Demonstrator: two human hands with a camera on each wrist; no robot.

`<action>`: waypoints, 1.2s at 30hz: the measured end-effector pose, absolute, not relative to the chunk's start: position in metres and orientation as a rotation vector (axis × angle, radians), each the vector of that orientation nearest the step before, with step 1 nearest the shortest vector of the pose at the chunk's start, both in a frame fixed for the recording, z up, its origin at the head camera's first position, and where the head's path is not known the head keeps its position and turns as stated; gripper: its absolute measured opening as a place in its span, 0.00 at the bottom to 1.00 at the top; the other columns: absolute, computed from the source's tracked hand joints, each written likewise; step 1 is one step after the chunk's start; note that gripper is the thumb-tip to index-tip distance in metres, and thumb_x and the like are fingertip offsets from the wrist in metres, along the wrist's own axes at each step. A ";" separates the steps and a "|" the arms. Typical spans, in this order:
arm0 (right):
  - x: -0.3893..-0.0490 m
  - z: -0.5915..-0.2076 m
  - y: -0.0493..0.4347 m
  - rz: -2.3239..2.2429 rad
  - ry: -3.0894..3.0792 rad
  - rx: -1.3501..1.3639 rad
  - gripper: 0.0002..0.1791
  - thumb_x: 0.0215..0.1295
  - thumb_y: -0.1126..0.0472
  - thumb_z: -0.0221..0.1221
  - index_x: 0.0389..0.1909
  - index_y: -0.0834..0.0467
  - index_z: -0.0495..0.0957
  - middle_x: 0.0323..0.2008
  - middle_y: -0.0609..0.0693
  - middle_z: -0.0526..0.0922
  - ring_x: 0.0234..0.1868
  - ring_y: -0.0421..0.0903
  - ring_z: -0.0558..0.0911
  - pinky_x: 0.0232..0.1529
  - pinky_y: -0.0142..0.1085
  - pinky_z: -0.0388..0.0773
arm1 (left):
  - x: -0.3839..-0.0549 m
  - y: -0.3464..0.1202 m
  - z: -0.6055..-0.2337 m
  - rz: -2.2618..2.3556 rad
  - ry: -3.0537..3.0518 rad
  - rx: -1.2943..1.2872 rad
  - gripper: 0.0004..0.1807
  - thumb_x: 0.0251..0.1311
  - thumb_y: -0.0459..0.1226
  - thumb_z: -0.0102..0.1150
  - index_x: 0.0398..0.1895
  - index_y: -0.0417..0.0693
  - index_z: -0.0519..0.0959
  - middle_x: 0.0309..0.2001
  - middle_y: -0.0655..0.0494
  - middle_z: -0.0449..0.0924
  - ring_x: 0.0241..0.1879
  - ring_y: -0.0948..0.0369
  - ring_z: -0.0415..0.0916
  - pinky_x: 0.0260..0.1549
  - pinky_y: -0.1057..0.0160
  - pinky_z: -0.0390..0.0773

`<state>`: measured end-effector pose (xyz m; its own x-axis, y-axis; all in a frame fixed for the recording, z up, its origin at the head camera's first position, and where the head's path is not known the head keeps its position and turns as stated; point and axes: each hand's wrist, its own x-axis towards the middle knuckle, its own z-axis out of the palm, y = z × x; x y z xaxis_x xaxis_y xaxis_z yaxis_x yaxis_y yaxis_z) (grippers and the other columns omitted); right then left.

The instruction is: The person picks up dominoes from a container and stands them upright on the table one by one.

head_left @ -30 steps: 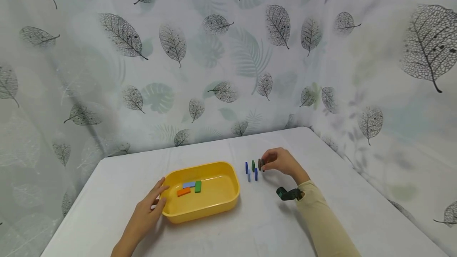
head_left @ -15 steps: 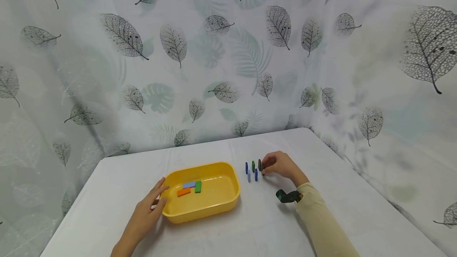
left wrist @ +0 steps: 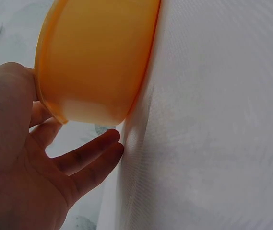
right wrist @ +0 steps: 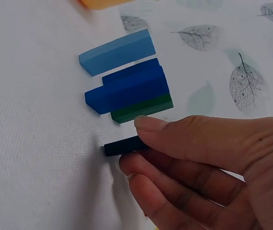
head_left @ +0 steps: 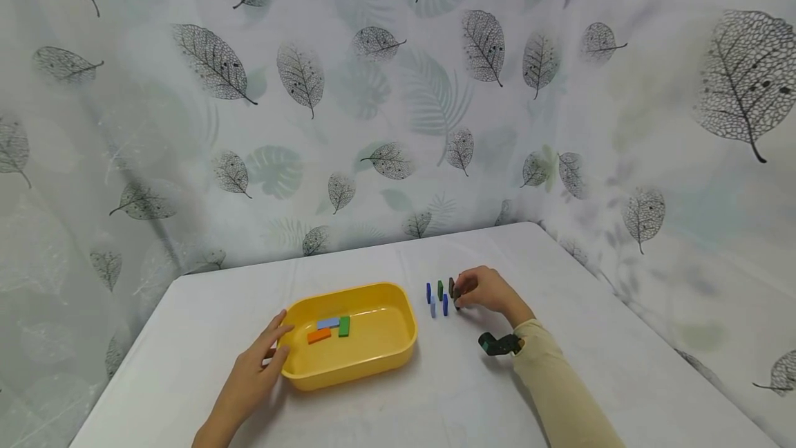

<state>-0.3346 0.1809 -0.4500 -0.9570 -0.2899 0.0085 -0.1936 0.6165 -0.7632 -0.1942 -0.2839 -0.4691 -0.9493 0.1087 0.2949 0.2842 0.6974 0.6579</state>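
Observation:
My left hand (head_left: 251, 368) rests at the left end of a yellow plastic basin (head_left: 348, 370), thumb and some fingers lying over the rim. In the left wrist view, two fairly straight fingers (left wrist: 95, 155) extend beside the basin's outer wall. My right hand (head_left: 494, 292) pinches a dark domino block (right wrist: 122, 146) between thumb and fingertips, upright at the table surface. Left of it stand two short rows of upright domino blocks: a brown one (head_left: 451, 286), a green one (head_left: 440, 289), a blue one (head_left: 428, 292), another blue one (head_left: 445, 304) and a light blue one (head_left: 432, 306).
Inside the basin lie a light blue block (head_left: 327, 323), an orange block (head_left: 319, 336) and a green block (head_left: 345, 326). A white cloth covers the table (head_left: 448, 393). Leaf-print curtains (head_left: 373, 102) hang behind and to the right. A dark camera mount (head_left: 499, 344) sits on my right wrist.
My right hand has brought the dark block slightly toward me, into line with the front row beside the blue one. My left hand and the basin have stayed put.

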 end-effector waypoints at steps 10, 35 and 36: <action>-0.336 -0.456 0.181 -1.259 2.725 -0.434 0.12 0.54 0.69 0.76 0.38 0.60 0.85 0.32 0.47 0.85 0.35 0.46 0.81 0.40 0.42 0.79 | -0.194 -0.283 -0.470 -1.072 -2.664 -0.333 0.22 0.77 0.36 0.55 0.71 0.44 0.75 0.79 0.50 0.60 0.50 0.46 0.82 0.44 0.48 0.86; -0.328 -0.432 0.184 -1.240 2.756 -0.523 0.13 0.57 0.68 0.75 0.42 0.61 0.85 0.36 0.48 0.87 0.38 0.47 0.82 0.43 0.43 0.82 | -0.193 -0.283 -0.468 -1.080 -2.669 -0.339 0.22 0.77 0.34 0.56 0.71 0.44 0.74 0.79 0.49 0.59 0.50 0.46 0.83 0.44 0.49 0.86; -0.327 -0.429 0.183 -1.238 2.766 -0.521 0.13 0.57 0.68 0.74 0.42 0.61 0.84 0.36 0.49 0.86 0.38 0.48 0.82 0.44 0.43 0.82 | -0.193 -0.283 -0.468 -1.080 -2.668 -0.341 0.22 0.77 0.34 0.56 0.71 0.44 0.74 0.79 0.49 0.59 0.50 0.46 0.83 0.44 0.49 0.86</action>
